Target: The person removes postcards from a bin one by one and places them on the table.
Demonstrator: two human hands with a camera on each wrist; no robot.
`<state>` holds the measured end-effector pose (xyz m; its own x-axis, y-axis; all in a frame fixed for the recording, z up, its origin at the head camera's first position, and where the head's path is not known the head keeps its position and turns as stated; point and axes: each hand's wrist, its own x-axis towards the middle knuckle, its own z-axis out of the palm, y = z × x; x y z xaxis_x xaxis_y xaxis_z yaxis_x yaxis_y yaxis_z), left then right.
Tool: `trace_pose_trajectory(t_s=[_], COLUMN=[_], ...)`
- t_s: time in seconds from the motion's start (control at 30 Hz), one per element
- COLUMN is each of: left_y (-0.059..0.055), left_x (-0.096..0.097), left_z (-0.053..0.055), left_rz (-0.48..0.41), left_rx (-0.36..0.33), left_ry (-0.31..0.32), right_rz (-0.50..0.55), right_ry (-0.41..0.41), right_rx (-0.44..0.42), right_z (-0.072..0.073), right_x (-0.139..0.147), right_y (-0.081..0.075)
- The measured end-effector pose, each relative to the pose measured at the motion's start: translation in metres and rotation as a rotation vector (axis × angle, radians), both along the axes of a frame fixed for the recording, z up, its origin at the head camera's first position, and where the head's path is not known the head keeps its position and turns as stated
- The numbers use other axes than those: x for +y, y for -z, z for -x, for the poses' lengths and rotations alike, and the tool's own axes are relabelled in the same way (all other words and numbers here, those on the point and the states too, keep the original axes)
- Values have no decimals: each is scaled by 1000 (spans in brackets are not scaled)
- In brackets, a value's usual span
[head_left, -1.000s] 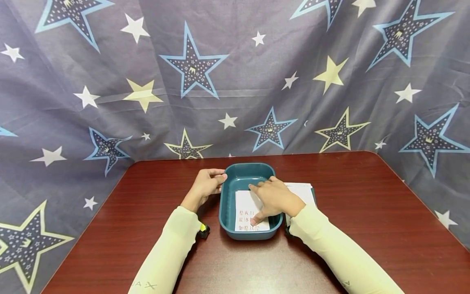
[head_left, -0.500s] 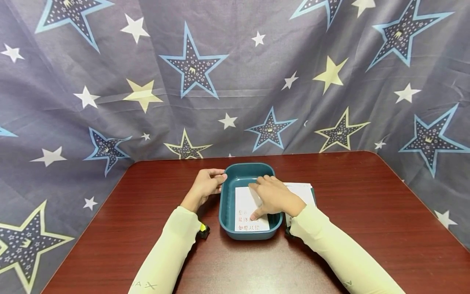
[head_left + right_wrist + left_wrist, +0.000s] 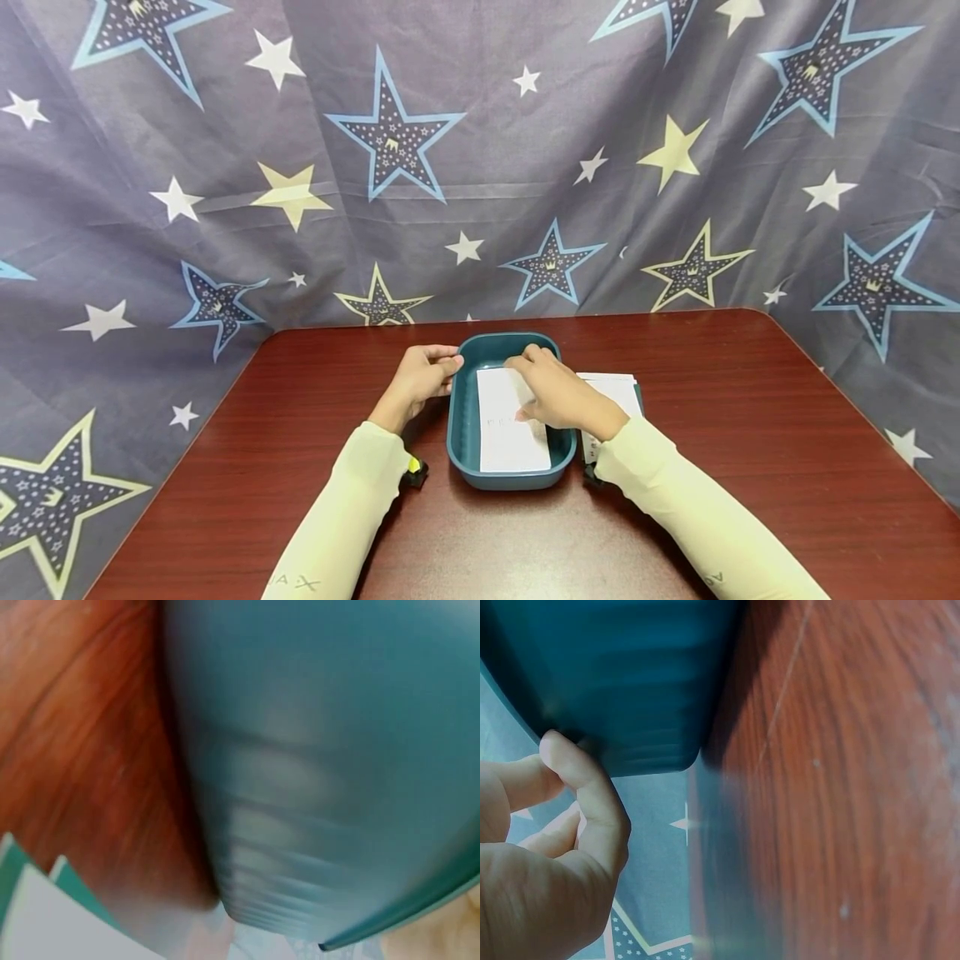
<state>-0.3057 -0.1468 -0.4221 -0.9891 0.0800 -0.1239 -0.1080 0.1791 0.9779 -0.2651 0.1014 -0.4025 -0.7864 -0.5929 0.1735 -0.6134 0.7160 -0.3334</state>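
Paper (image 3: pixel 513 454) in tray (image 3: pixel 512 481) is pinched by half-curled right hand (image 3: pixel 551 389); left hand (image 3: pixel 420 379) pinches that tray.

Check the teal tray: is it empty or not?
Not empty: the head view shows a white card inside the teal tray, partly covered by the right hand.

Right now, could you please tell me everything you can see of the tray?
The tray is glossy teal, seemingly plastic: a rounded rectangle with ridged outer walls. It stands upright on the table, holding a card. The left hand holds its left rim near the far end; the right hand reaches in, contact unclear.
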Motion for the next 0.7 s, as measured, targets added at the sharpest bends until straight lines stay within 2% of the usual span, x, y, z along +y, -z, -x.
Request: trace_pose_trajectory(t_s=[0.3,0.53,0.7], left_y=[-2,-1,0], left_x=[1,1,0], left_z=[0,0,0], left_rz=[-6,-4,-2], left_rx=[-1,1,4], left_ry=[-9,-4,-5], right_rz=[58,114,152], right_ry=[-42,-101,-165], right_rx=[89,68,99], right_z=[3,0,0], right_x=[8,11,11], right_y=[-7,-11,-11])
